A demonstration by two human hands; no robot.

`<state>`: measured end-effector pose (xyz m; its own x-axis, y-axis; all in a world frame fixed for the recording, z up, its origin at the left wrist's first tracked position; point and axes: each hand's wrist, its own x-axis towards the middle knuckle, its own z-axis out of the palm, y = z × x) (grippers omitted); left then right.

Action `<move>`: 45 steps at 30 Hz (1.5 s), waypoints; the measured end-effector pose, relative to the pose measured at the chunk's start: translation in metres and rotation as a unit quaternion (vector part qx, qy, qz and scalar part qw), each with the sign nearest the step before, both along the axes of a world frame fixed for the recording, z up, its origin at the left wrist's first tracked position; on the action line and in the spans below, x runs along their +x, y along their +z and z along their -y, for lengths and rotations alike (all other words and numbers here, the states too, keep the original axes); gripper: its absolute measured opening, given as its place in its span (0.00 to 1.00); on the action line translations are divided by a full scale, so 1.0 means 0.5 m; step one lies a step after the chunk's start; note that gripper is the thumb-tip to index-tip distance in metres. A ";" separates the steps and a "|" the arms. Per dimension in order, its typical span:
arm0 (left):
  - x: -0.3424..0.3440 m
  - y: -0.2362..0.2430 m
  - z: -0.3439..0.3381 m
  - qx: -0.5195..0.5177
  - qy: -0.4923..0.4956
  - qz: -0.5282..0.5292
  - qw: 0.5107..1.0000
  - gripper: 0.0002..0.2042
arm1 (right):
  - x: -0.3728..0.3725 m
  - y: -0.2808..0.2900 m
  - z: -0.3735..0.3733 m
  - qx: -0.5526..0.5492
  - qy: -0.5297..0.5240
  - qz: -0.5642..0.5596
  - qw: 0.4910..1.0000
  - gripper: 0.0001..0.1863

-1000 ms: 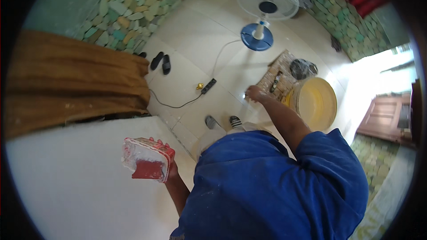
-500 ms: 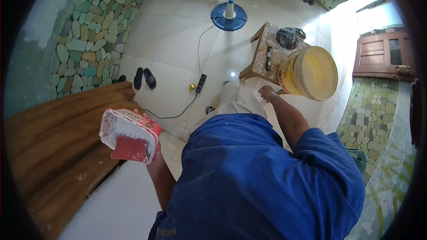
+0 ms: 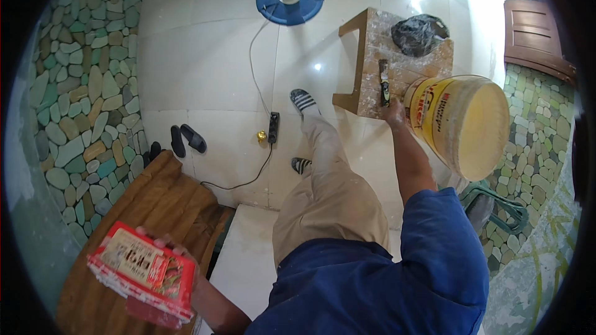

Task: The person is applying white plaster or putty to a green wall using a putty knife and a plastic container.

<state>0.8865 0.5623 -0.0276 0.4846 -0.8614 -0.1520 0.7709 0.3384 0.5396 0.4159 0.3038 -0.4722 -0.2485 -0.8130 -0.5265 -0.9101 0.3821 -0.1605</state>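
My left hand (image 3: 180,257) is wrapped round a red plastic tub (image 3: 146,270) at the lower left. White paste crusts the tub's rim, and a red flat scraper (image 3: 152,313) sticks out below it. At the front edge of a low wooden bench (image 3: 372,43), my right hand (image 3: 394,113) is by the near end of a slim black tool (image 3: 384,80). Its fingers are too small and blurred to show a grip. Just right of that hand, a yellow bucket (image 3: 428,111) leans over the bench side, its pale round face turned towards me.
A crumpled black plastic bag (image 3: 419,34) lies on the bench. Beyond stands a fan with a blue base (image 3: 290,0); its cord and a black power strip (image 3: 274,127) cross the tiles. Black slippers (image 3: 189,139) lie near a brown-covered piece (image 3: 143,195). A green chair-like frame (image 3: 496,205) is at right.
The view has shifted, and I have stepped nearer the bench. My right hand has reached the bench edge. In my left hand the tub has tilted, hiding its paste-filled opening and showing its printed side.
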 end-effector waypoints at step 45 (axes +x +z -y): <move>0.004 -0.011 0.128 0.042 0.000 -0.064 0.997 0.33 | 0.064 0.082 -0.030 -0.008 0.185 -0.085 0.979 0.29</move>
